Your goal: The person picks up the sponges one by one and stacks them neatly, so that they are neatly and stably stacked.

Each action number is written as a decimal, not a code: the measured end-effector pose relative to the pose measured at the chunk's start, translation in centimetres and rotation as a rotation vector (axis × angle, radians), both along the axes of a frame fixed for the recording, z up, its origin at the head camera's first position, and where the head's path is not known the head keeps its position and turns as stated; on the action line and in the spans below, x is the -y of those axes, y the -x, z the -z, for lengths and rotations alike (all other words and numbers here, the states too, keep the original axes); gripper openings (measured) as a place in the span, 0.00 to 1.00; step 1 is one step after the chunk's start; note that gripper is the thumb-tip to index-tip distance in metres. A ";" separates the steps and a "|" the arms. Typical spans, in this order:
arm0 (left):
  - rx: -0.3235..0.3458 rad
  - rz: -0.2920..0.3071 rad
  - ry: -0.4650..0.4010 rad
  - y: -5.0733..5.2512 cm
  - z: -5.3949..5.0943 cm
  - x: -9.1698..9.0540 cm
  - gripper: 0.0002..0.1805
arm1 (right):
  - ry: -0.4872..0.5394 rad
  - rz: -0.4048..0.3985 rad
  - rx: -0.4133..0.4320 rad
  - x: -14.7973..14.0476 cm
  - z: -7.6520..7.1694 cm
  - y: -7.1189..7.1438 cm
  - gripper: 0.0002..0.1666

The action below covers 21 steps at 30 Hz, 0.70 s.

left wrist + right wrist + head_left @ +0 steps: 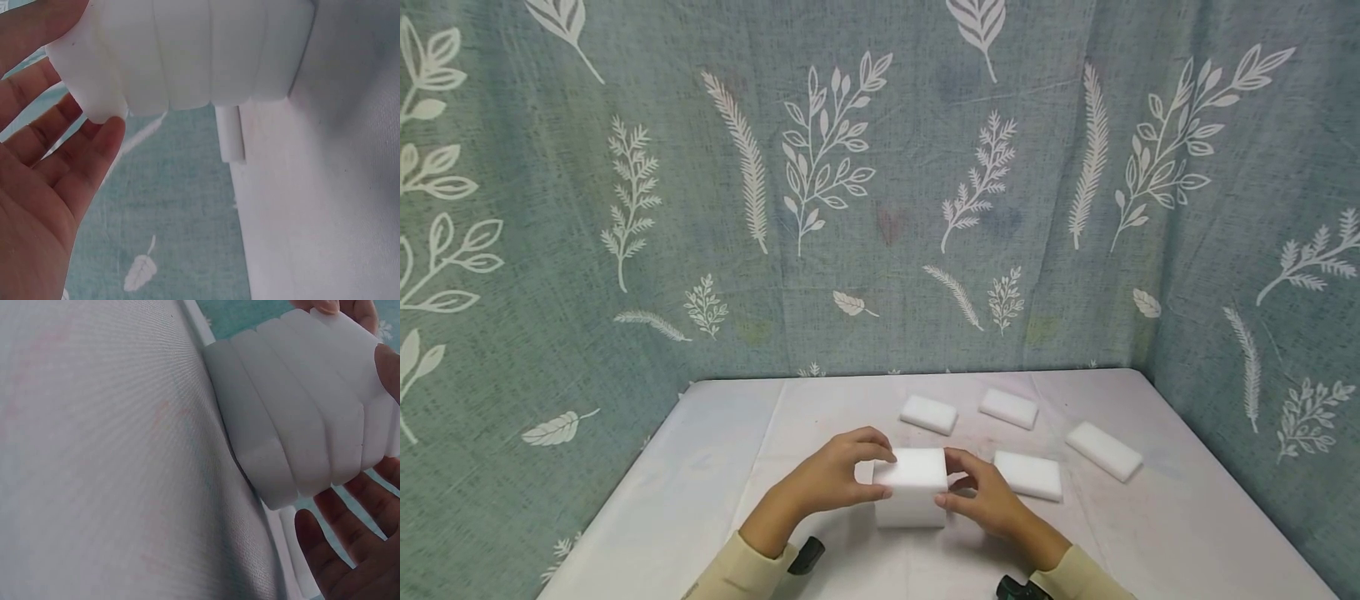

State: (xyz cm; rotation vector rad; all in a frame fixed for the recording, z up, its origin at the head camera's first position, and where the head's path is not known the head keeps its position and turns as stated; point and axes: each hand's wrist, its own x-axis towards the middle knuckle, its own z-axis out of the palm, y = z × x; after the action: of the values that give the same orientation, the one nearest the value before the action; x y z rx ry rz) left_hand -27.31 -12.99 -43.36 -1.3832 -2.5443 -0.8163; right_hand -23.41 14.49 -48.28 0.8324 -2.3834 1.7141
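Note:
A stack of several white sponges (911, 510) stands on the table in front of the person, laid flat one on another with edges roughly lined up. At its left end, the left hand (835, 473) holds the top sponge (913, 463) between thumb and fingers. The right hand (983, 498) grips the same sponge from the right end. Seams between the stacked sponges (187, 56) show in the left wrist view, where the left thumb touches the top one's edge. In the right wrist view, some right fingers (340, 519) spread beside the lower sponges (275, 419).
Loose white sponges lie flat beyond and right of the stack: one near the right hand (1028, 476), one farther right (1104, 451), and two toward the back, the left one (928, 414) and the right one (1008, 408). A leaf-patterned cloth (880, 208) encloses the white table (700, 467).

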 end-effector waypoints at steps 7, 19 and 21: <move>-0.009 0.007 -0.008 -0.2 -0.1 -0.1 0.19 | -0.005 -0.003 0.006 -0.1 0.0 0.0 0.34; -0.020 0.000 -0.001 -0.2 0.2 -0.2 0.19 | -0.031 0.012 0.025 -0.2 0.7 0.5 0.34; -0.020 0.000 0.000 -0.1 0.2 -0.2 0.19 | -0.037 0.022 0.023 -0.3 1.6 1.0 0.34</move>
State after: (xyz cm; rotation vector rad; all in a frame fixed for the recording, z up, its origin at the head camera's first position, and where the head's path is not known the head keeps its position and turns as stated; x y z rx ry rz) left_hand -27.17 -12.83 -43.57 -1.3847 -2.5294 -0.7989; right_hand -24.44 14.75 -49.87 0.7929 -2.4367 1.6865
